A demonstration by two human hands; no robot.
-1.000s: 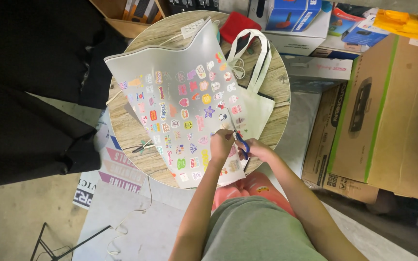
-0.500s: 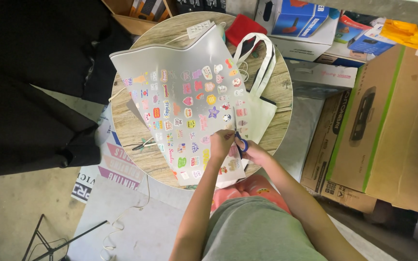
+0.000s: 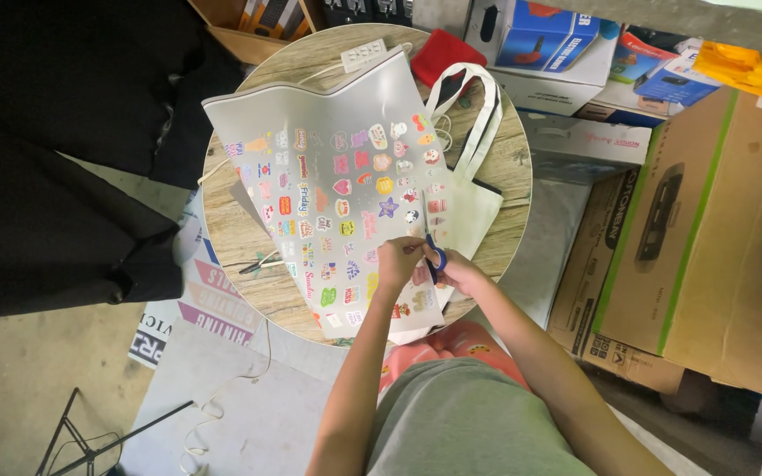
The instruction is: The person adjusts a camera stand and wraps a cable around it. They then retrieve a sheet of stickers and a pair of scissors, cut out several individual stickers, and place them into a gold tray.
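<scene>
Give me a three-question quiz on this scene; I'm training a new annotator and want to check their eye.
1. True or false: the right hand holds blue-handled scissors at the translucent plastic sheet of colourful stickers.
2. Which surface carries the sheet?
A. round wooden table
B. brown cardboard box with a green stripe
C. grey floor
3. Fill in: the left hand grips the sheet's ____ edge, beside the scissors.

Key: 1 true; 2 A; 3 near.
</scene>
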